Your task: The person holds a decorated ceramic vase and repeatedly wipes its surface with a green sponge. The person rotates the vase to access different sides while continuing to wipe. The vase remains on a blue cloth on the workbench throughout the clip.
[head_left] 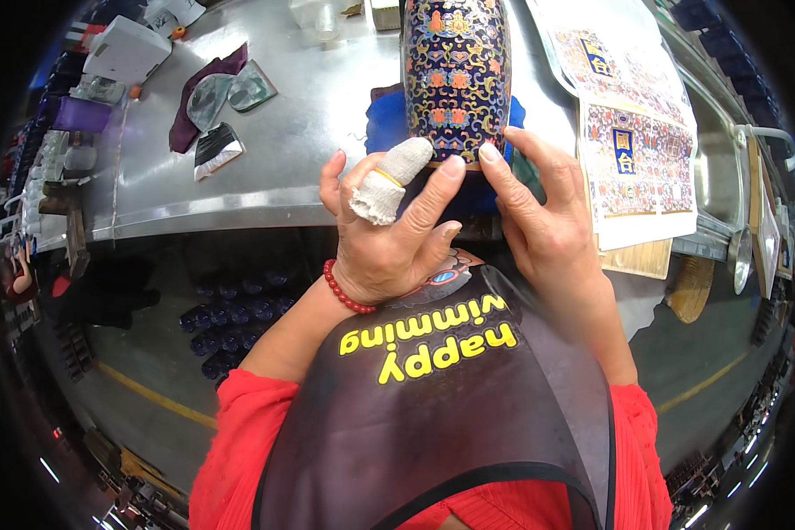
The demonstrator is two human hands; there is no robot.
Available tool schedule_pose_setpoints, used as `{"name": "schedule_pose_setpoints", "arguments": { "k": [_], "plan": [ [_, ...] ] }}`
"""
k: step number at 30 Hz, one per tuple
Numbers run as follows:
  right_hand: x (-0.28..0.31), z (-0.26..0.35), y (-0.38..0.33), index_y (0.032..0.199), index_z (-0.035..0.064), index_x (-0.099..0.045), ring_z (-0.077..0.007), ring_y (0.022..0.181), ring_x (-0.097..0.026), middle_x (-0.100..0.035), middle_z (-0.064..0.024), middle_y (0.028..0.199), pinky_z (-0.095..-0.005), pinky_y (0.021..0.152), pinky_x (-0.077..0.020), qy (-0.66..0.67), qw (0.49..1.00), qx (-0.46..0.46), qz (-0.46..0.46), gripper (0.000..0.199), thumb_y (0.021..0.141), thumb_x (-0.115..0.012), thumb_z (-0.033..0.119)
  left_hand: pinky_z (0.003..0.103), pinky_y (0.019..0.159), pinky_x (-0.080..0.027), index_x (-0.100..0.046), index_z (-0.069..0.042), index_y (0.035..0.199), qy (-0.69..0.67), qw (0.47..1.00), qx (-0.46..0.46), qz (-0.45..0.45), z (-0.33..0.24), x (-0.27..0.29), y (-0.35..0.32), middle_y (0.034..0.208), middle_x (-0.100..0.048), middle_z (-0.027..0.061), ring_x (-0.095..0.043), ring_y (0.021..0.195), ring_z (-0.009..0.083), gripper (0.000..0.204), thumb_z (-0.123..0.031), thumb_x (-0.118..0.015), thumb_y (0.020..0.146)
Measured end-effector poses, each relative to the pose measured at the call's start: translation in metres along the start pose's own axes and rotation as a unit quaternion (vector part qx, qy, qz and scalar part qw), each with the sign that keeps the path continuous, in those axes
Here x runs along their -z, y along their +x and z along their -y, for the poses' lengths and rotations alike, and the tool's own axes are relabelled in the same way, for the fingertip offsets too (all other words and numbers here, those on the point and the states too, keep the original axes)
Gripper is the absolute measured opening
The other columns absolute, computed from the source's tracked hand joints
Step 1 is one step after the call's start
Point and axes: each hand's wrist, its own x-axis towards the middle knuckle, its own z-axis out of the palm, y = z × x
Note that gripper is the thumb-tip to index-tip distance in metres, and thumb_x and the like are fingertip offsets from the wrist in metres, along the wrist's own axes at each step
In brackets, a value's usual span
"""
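Observation:
A dark blue ceramic-looking vessel (pixel 458 75), a bottle or vase, is covered in orange, yellow and pale floral ornament. It lies on a blue cloth (pixel 383 124) with its near end toward me; the far end runs out of view. My left hand (pixel 384 252) rests fingertips on the near end's left and middle, its fingers spread. A white cloth finger cover (pixel 402 168), held by a yellow band, sheathes one of its fingers. My right hand (pixel 548 216) touches the near right edge with thumb and fingers outstretched. Neither hand wraps round the vessel.
Printed pattern sheets (pixel 658 168) lie on a wooden board (pixel 640 256) at the right. Dark red cloth (pixel 185 124) and several scraper-like pieces (pixel 252 86) lie on the metal table (pixel 274 168) at left. A white box (pixel 128 46) stands far left.

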Motion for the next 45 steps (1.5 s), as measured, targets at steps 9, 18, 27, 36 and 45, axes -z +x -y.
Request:
{"name": "schedule_pose_setpoints", "arguments": {
  "k": [9,18,27,36,45],
  "plan": [
    [-0.004,-0.002,-0.001,0.138,0.0099,-0.063,-0.0375,0.118,-0.055,-0.054,-0.0178,0.137,-0.0462,0.1,-0.0459,0.022,1.0,-0.004,-0.003,0.061,0.078,-0.064,-0.006,0.057,0.113,-0.019,-0.06,-0.015,0.143,-0.013,0.999,0.051,-0.007,0.006,-0.004,-0.001,0.136,-0.057,0.0144,-0.046,0.123,0.0346,0.061,-0.044,-0.069,0.09],
    [-0.003,0.0,0.001,0.138,0.01,-0.063,-0.0371,0.12,-0.056,-0.054,-0.0186,0.136,-0.046,0.1,-0.046,0.047,0.999,-0.022,0.002,0.063,0.077,-0.065,-0.008,0.057,0.115,-0.018,-0.065,-0.018,0.139,-0.022,0.998,0.051,-0.026,0.011,-0.003,0.004,0.137,-0.058,0.013,-0.043,0.125,0.0349,0.055,-0.042,-0.069,0.09],
    [-0.007,-0.006,-0.008,0.138,0.0105,-0.063,-0.0369,0.121,-0.056,-0.054,-0.0186,0.137,-0.0458,0.101,-0.0458,0.058,0.998,-0.025,-0.003,0.065,0.077,-0.066,-0.008,0.053,0.116,-0.021,-0.068,-0.01,0.135,0.036,0.999,0.008,-0.014,0.011,-0.002,0.007,0.138,-0.06,0.0198,-0.051,0.123,0.0356,0.051,-0.039,-0.068,0.092],
    [-0.005,-0.004,0.0,0.138,0.0096,-0.064,-0.0374,0.12,-0.056,-0.054,-0.0185,0.138,-0.0458,0.1,-0.0462,0.055,0.998,-0.025,0.003,0.063,0.077,-0.066,-0.007,0.058,0.114,-0.018,-0.065,-0.016,0.137,-0.012,0.999,-0.005,-0.04,0.011,-0.008,0.004,0.135,-0.061,0.0074,-0.04,0.131,0.0316,0.051,-0.038,-0.068,0.091],
    [0.037,-0.03,0.041,0.115,0.0003,-0.061,-0.0318,0.083,-0.07,-0.069,-0.0148,0.099,-0.0396,0.075,-0.0556,0.086,0.996,0.004,0.021,0.037,0.08,-0.069,-0.009,0.059,0.113,-0.02,-0.071,-0.026,0.126,0.018,0.995,-0.045,-0.088,0.004,-0.009,0.013,0.125,-0.061,-0.0007,-0.05,0.122,0.0251,0.044,-0.021,-0.075,0.083]
  ]
}}
